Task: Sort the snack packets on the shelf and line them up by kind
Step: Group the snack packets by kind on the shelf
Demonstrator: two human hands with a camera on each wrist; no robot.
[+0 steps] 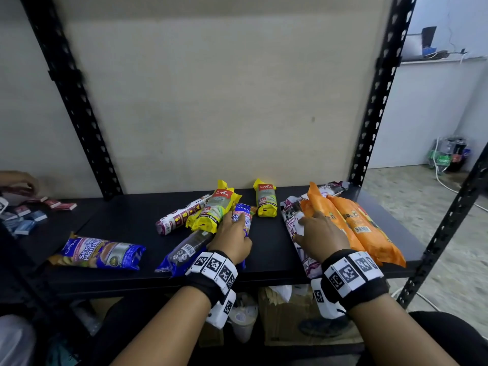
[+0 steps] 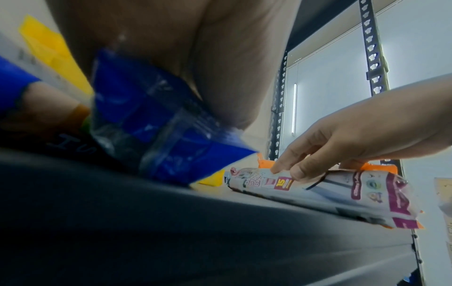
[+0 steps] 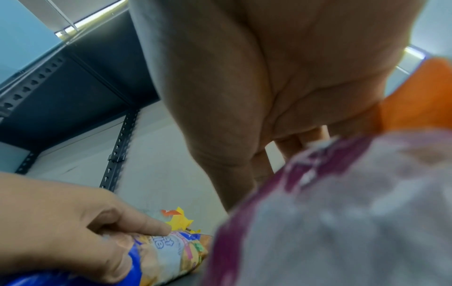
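Left hand (image 1: 232,233) wrapped around a blue packet (image 1: 241,216) at the middle of the black shelf (image 1: 126,220), fingers curled over its top, thumb underneath in the left wrist view. Right hand (image 1: 320,232) pressed down on a white-and-purple packet (image 1: 291,220), fingers bent over its upper face and thumb on its near side, gripping it.

Just right of the right hand, touching that packet: two orange packets (image 1: 364,228) lying side by side, lengthwise toward the shelf's front edge. Beyond them, at the back by the upright: another white-and-purple packet (image 1: 331,188).

Between the two hands, further back: a yellow packet (image 1: 266,199) lying alone. Just left of the left hand: a second yellow packet (image 1: 212,210), overlapping a white-and-purple packet (image 1: 179,217) that lies slanted. Near the left wrist: a blue packet with clear film and a barcode (image 1: 184,249), reaching the front edge. Well to the left of both hands: one more blue packet (image 1: 100,253), lying crosswise.

Far left, on a neighbouring shelf: small red and blue boxes (image 1: 29,215) and another person's hand (image 1: 19,180).
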